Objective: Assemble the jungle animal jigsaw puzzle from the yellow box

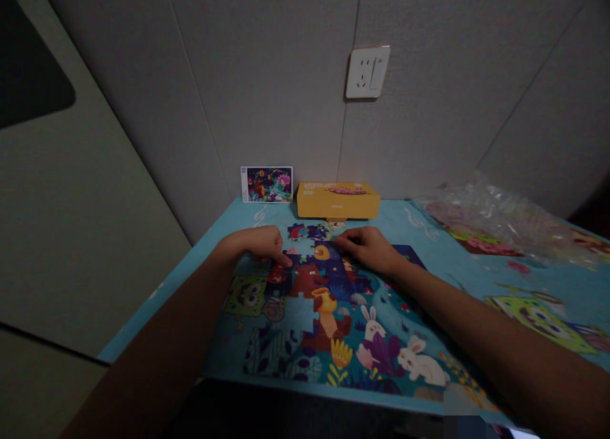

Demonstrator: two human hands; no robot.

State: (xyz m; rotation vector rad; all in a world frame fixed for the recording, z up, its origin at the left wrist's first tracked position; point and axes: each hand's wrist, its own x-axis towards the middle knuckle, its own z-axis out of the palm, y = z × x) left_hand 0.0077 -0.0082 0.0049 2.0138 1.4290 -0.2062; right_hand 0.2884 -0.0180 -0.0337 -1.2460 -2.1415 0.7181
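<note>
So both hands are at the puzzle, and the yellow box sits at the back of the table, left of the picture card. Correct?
Not quite: the head view shows the yellow box to the right of the picture card. The rest is right: left hand and right hand are at the puzzle, box at the back of the table.

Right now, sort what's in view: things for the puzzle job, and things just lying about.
For the job:
puzzle, at the left hand and right hand
small pieces beyond it
standing card, likely its guide

Lying about, seemingly:
yellow box
clear plastic wrap
</note>
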